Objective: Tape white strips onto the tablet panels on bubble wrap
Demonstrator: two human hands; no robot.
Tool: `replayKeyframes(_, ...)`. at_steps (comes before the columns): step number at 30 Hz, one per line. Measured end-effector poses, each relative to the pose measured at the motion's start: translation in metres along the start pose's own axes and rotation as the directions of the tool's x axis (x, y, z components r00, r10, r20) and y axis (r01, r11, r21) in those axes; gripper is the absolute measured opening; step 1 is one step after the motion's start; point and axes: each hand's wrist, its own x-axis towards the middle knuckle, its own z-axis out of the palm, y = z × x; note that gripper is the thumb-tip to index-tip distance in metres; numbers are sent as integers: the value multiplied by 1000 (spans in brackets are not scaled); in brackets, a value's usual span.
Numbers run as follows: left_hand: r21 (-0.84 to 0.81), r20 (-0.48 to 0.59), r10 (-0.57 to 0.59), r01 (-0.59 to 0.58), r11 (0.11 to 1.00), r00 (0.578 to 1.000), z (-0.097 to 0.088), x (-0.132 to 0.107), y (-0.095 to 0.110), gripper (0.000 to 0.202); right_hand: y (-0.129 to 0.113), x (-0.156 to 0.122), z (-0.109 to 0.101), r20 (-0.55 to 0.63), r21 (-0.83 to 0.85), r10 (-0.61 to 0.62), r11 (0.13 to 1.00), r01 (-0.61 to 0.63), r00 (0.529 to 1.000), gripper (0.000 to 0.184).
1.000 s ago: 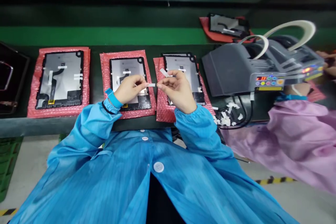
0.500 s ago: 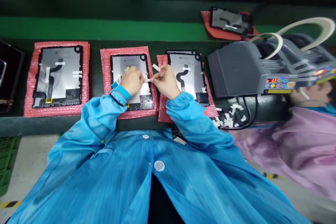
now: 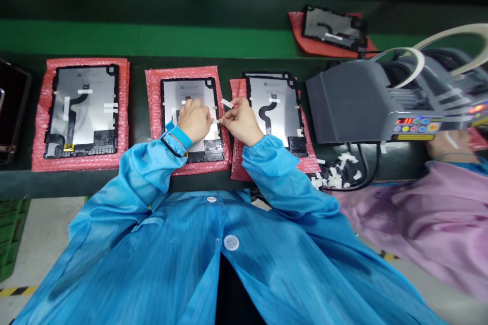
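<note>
My left hand (image 3: 195, 121) rests low over the middle tablet back panel (image 3: 189, 90), which lies on a pink bubble-wrap sheet (image 3: 154, 111). Its fingertips pinch one end of a small white tape strip (image 3: 216, 121) at the panel's right edge. My right hand (image 3: 241, 122) meets it there, pinching the other end. A second white strip (image 3: 227, 103) sticks up from my right fingers. Both sleeves are blue, and a blue wrist strap sits on my left wrist.
Two more panels on pink sheets lie left (image 3: 82, 109) and right (image 3: 276, 111). A grey tape dispenser (image 3: 366, 101) with lit buttons stands at right, with white tape scraps (image 3: 335, 175) and cables below it. A co-worker's pink sleeve (image 3: 430, 213) is at right. A green conveyor carries another panel (image 3: 333, 28).
Both hands have moved down and left from mid-air onto the middle panel, carrying the tape strip to its right edge. The view has shifted slightly.
</note>
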Motion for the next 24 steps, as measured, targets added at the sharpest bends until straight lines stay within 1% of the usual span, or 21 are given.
replayKeyframes(4,-4,-31,-17,17,1000,999,4,2,-1,12,5,7,-4,52,25,21,999,-22,998,44)
replayKeyframes(6,-30,-74,-30,28,999,997,5,5,-6,9,7,10,-9,92,70,20,997,-27,996,43)
replayKeyframes(8,-92,-138,-27,14,996,990,4,10,-16,10,4,10,-16,128,118,25,992,-41,991,38)
replayKeyframes(10,-179,-201,11,-47,983,980,0,16,-27,7,-3,6,-24,160,159,21,986,-47,987,28)
replayKeyframes(13,-285,-254,135,-208,936,958,-7,22,-39,9,-19,-1,-31,222,207,-36,978,-11,974,17)
replayKeyframes(15,-315,-256,221,-297,901,941,-9,24,-42,12,-28,-6,-31,267,229,-82,973,19,960,16)
replayKeyframes(17,-327,-238,275,-344,881,932,-7,24,-42,15,-34,-8,-30,291,234,-101,972,32,951,17)
replayKeyframes(20,-330,-205,292,-347,878,934,-2,25,-41,18,-35,-10,-28,288,235,-59,972,-11,956,16)
replayKeyframes(22,-322,-195,279,-330,888,940,1,26,-42,17,-33,-10,-27,258,246,-16,968,-50,966,16)
replayKeyframes(24,-310,-183,269,-315,897,946,3,27,-43,16,-31,-9,-28,213,251,9,966,-63,977,18)
